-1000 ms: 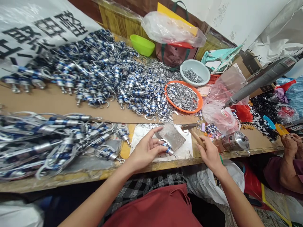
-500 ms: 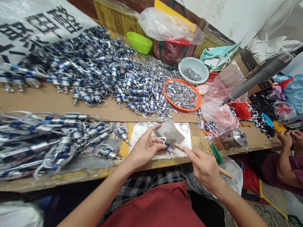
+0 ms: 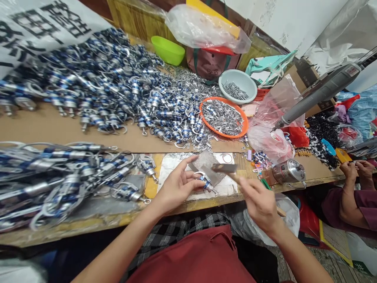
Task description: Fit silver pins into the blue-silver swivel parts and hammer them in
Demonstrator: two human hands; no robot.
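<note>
My left hand [image 3: 176,186] pinches a small blue and silver clip [image 3: 206,182] and holds it against a grey metal block [image 3: 207,169] lying on white paper at the bench's front edge. My right hand [image 3: 259,204] is closed round the wooden handle of a small hammer [image 3: 224,168]. The hammer's head hangs blurred just above the block, a little right of the clip. A heap of similar blue and silver clips [image 3: 112,86] covers the bench behind, and another pile [image 3: 64,173] lies at my left.
An orange dish [image 3: 223,117] of small metal parts and a pale bowl of pins [image 3: 237,85] stand behind the block. A green bowl [image 3: 167,50], plastic bags, a metal pot [image 3: 288,171] and a hanging power tool [image 3: 319,94] sit to the right. Another person's hands [image 3: 357,171] work at far right.
My right hand swung the hammer down onto the clip, then lifted it again so the head is above the block. My left hand kept hold of the clip.
</note>
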